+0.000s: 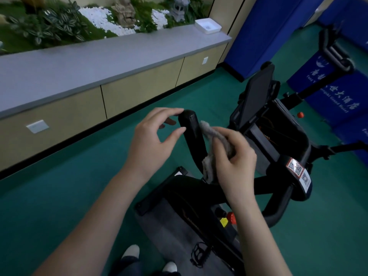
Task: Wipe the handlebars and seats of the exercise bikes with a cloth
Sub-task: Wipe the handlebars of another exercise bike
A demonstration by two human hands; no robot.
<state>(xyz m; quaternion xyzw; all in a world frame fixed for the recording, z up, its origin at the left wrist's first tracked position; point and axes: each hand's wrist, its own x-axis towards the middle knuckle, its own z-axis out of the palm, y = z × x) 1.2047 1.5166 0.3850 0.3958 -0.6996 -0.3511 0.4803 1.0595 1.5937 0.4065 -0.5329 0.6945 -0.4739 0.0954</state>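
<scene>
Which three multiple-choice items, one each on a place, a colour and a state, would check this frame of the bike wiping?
1. Where does the white tray sit?
A. On the far end of the grey ledge
B. On the floor
C. On the bike's seat

2. What colour is the floor?
A. Red
B. Green
C. White

3. In what state is the cloth?
A. Gripped in the right hand at the handlebar
B. Lying flat on the floor
C. Folded on the ledge

Answers:
1 A: the tray rests on the ledge top, next to the planter.
2 B: green carpet surrounds the bike.
3 A: the right hand's fingers curl round the grey cloth beside the black bar.
</scene>
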